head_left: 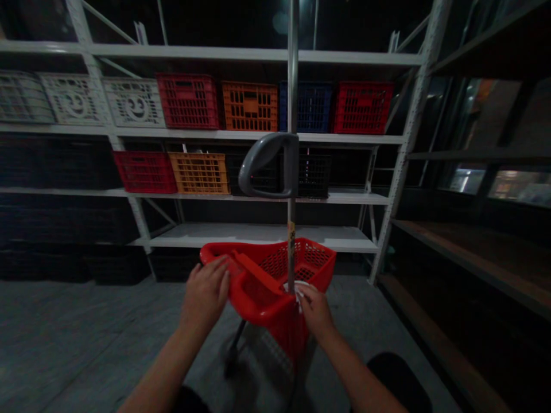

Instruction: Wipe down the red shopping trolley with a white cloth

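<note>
A red wheeled shopping basket (pixel 262 298) is held low and centred. The left grip (pixel 205 292) lies half-curled on its rim, hold unclear; the right grip (pixel 316 312) is closed on the near corner, beside a metal pole (pixel 293 86). Plastic crates (pixel 249 106) are shelved far ahead.

Gap betw. L hand (pixel 205 292) and R hand (pixel 315 310) opens onto red trolley basket (pixel 258 298), but steel pole (pixel 293 86) runs up thru it, w/ grey handle (pixel 267 166) in the way above. Free room L of basket over concrete floor (pixel 86 344). Basket + pole obstruct path to white steel shelving (pixel 258 235).
</note>
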The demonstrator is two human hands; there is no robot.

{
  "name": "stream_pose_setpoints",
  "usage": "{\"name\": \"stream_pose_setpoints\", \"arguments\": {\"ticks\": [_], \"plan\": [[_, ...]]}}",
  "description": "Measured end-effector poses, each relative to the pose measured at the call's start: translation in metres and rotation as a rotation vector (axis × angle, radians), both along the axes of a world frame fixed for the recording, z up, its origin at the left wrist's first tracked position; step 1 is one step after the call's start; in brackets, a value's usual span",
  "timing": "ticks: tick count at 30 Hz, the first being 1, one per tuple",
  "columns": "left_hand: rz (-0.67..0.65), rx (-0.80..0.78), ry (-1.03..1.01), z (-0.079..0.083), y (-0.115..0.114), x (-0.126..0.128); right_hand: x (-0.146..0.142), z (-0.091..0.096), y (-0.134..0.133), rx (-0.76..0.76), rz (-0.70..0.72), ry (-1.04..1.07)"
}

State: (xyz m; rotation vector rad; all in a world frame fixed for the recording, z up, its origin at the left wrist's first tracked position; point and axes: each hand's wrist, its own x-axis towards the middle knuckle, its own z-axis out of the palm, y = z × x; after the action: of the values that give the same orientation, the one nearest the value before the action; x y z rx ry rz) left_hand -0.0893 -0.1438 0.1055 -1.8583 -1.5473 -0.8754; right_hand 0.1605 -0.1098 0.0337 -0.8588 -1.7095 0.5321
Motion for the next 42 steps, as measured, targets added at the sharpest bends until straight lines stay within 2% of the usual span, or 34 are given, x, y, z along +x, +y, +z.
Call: {"name": "stream_pose_setpoints", "arguments": {"ticks": [3,5,8,11,16,22,27,31,34,37,39,42], "plan": [[-0.174,-0.095,0.033,-0.002,-0.025,0.060,0.000,-0.006,0.008,0.025,-0.101,-0.092],[-0.112,-0.149,0.041,-0.006,-0.031,0.088,0.002,-0.012,0.014,0.010,-0.170,-0.114],[0.064,-0.244,0.070,-0.014,-0.026,0.099,-0.002,-0.014,0.013,-0.016,-0.188,-0.110],[0.097,-0.303,0.125,-0.019,-0.015,0.085,-0.020,-0.006,0.000,0.013,-0.108,-0.115],[0.065,-0.268,0.180,-0.020,-0.010,0.058,-0.036,0.000,-0.015,0.072,-0.018,-0.117],[-0.004,-0.231,0.241,-0.020,0.001,0.031,-0.031,-0.005,-0.010,0.007,-0.113,-0.148],[-0.069,-0.154,0.246,-0.025,0.011,0.014,-0.048,0.008,-0.010,0.063,0.068,-0.188],[-0.143,-0.041,0.251,-0.026,0.014,0.000,-0.041,0.023,0.018,-0.020,0.069,-0.259],[-0.180,-0.007,0.248,-0.026,0.017,-0.011,-0.044,0.038,0.045,0.080,0.137,-0.279],[-0.186,-0.012,0.236,-0.029,0.019,-0.020,-0.066,0.044,0.070,0.184,0.360,-0.422],[-0.200,-0.025,0.233,-0.030,0.020,-0.026,-0.084,0.042,0.089,0.196,0.479,-0.533],[-0.218,-0.040,0.223,-0.032,0.019,-0.033,-0.105,0.037,0.120,0.125,0.438,-0.573]]}}
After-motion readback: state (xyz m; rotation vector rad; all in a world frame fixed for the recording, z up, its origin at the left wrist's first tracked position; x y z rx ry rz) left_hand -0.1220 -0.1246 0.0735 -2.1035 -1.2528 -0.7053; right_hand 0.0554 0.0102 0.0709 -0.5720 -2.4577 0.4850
